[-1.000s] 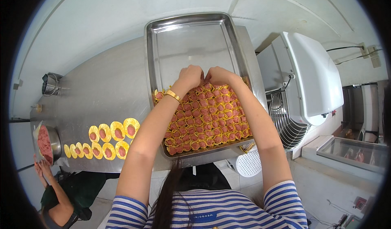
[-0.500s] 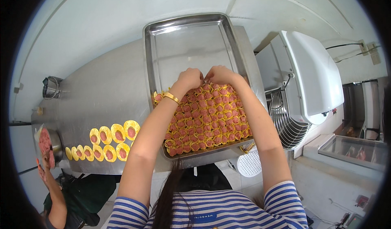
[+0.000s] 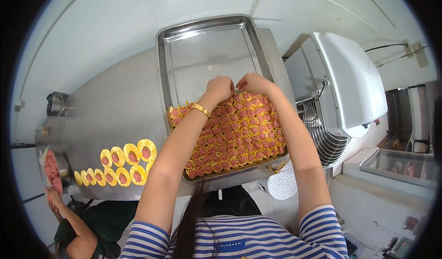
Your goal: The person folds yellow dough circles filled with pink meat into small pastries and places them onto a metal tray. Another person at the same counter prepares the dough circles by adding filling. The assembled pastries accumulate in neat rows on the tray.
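Note:
A deep metal tray (image 3: 163, 61) holds many open-topped meat dumplings (image 3: 237, 134), yellow wrappers around pink filling, packed in rows across its near half. At the far edge of these rows my hands are close together, fingertips pointing toward each other. My left hand (image 3: 221, 87), below a gold bracelet (image 3: 200, 109), has its fingers curled in; what they pinch is hidden. My right hand (image 3: 254, 82) bends down over the last row, fingers and thumb drawn together at the dumplings. Whatever lies between its fingertips is too small to name.
Yellow wrappers with filling (image 3: 123, 176) lie in two rows on the steel table (image 3: 110, 107), left of my left arm. A co-worker's hands (image 3: 54, 198) are beside a bowl of pink meat (image 3: 54, 169). A white machine with a wire guard (image 3: 347, 84) stands at the right.
My hands stay at the far row, with the right fingertips shifted slightly. The co-worker's hands have moved lower beside the bowl. The whole view has shifted a little.

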Tool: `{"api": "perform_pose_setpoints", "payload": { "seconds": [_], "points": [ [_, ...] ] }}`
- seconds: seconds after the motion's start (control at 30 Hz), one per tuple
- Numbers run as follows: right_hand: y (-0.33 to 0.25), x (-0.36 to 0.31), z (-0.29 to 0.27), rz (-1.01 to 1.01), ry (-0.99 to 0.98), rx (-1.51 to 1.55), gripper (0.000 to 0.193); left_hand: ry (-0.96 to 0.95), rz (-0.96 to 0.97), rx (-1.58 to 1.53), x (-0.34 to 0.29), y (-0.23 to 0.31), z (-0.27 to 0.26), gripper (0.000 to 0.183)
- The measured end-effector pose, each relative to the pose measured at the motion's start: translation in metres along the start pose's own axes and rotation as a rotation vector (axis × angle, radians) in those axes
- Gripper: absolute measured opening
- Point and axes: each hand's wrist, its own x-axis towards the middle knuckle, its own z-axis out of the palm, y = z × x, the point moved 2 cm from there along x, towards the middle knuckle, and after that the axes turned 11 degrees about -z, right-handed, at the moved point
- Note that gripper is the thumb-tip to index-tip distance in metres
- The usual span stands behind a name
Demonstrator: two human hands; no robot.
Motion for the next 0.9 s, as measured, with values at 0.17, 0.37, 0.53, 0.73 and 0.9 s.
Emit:
{"api": "perform_pose_setpoints", "payload": {
  "seconds": [0.17, 0.37, 0.53, 0.73, 0.9],
  "points": [
    [-0.008, 0.008, 0.008, 0.039, -0.125, -0.128, 0.03, -0.018, 0.031, 0.041, 0.0, -0.004, -0.006, 0.012],
    [-0.011, 0.009, 0.005, 0.076, -0.199, -0.098, 0.025, -0.074, 0.013, 0.035, -0.004, -0.003, -0.002, 0.015],
    [-0.014, 0.011, 0.005, 0.092, -0.253, -0.075, 0.025, -0.134, 0.011, 0.071, -0.002, -0.004, -0.004, 0.016],
    [0.004, 0.001, -0.01, 0.04, 0.04, 0.007, 0.027, -0.009, 0.02, 0.078, 0.004, 0.004, 0.001, 0.018],
    [0.028, -0.01, -0.02, 0.059, 0.089, 0.008, 0.027, -0.021, 0.037, 0.064, 0.011, 0.018, 0.011, 0.018]
  ]
}}
